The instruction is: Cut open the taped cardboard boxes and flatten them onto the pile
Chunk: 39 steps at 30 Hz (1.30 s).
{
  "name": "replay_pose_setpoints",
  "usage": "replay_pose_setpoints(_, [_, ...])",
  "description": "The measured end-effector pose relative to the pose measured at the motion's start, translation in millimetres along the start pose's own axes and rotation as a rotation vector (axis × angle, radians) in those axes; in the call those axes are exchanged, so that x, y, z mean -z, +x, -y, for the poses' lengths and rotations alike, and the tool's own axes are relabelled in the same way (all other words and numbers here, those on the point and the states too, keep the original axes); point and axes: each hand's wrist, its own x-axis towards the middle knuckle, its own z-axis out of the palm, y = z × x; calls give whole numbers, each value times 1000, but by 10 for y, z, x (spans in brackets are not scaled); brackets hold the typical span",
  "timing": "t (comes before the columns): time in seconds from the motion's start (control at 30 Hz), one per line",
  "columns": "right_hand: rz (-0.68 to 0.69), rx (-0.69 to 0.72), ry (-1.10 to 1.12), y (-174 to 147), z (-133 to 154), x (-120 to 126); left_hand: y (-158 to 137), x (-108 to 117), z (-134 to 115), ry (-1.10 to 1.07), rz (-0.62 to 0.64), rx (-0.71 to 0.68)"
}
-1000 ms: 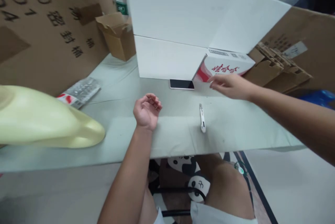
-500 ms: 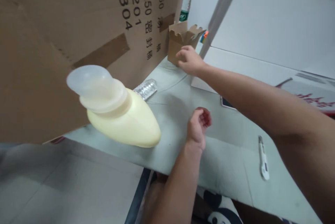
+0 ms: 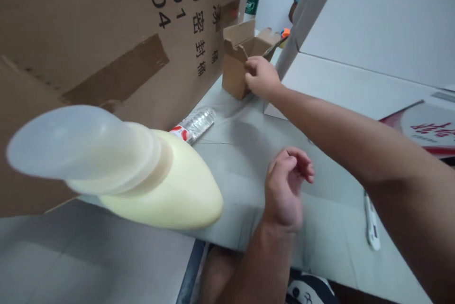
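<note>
My right hand [image 3: 262,76] reaches to the back of the table, its thumb and fingers closed at the near corner of a small cardboard box [image 3: 233,71]. The box stands upright with its top flaps raised. Nearer to me, my left hand [image 3: 287,183] is above the table with fingers loosely curled and nothing in them. To its left stands a pale yellow bottle [image 3: 177,190] with a translucent white cap [image 3: 67,140], tall and close to the camera. Behind the bottle lies a clear plastic packet [image 3: 199,124] with a red and white end.
A large printed cardboard carton [image 3: 106,38] rises along the left. A water bottle [image 3: 252,0] stands behind the small box. White panels [image 3: 384,24] close off the right, with a red and white package [image 3: 426,126] there. A white utility knife [image 3: 371,228] lies on the table [image 3: 330,228].
My right hand has come onto the small box's corner, fingers closing there. My left hand has moved right and appears larger. The view has shifted closer to the yellow bottle.
</note>
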Motion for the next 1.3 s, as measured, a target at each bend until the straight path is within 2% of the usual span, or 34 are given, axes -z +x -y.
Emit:
replay_pose_setpoints(0.13, [13, 30, 104, -779, 133, 247, -327, -121, -124, 99, 60, -170])
replay_pose_setpoints(0.27, [-53, -139, 497, -1733, 134, 593, -671, -248, -251, 147, 82, -451])
replay_pose_setpoints(0.37, [-247, -334, 714, -2587, 47, 823, -844, -327, -253, 320, 25, -700])
replay_pose_setpoints(0.47, [-514, -452, 701, -3469, -71, 968, -863, -370, -119, 400, -112, -989])
replay_pose_setpoints(0.53, [-639, -478, 681, -3958, -151, 1014, -795, -363, 5, 429, -167, -1062])
replay_pose_setpoints(0.6, [-675, -429, 672, -4303, -224, 1027, -681, -319, 111, 486, -191, -1033])
replay_pose_setpoints(0.7, [-675, -295, 690, -4551, -315, 1014, -461, -200, 193, 571, -245, -1113])
replay_pose_setpoints(0.73, [-687, -260, 695, -4582, -340, 1013, -384, -157, 203, 599, -242, -1078])
replay_pose_setpoints(0.87, [-710, -141, 698, -4623, -411, 1089, -144, -71, 228, 632, -123, -753])
replay_pose_setpoints(0.97, [-727, -98, 671, -4673, -468, 1192, -89, -102, 307, 678, -79, -672])
replay_pose_setpoints(1.1, [-748, -164, 532, -4740, -562, 1232, -99, -145, 505, 729, -24, -622])
replay_pose_setpoints(1.17, [-740, -249, 395, -4748, -602, 1191, -87, -133, 612, 760, 57, -614])
replay_pose_setpoints(1.23, [-757, -352, 305, -4741, -628, 1124, -51, -92, 699, 788, 161, -663])
replay_pose_setpoints(1.3, [-800, -404, 354, -4727, -635, 1053, 3, -29, 753, 830, 252, -700])
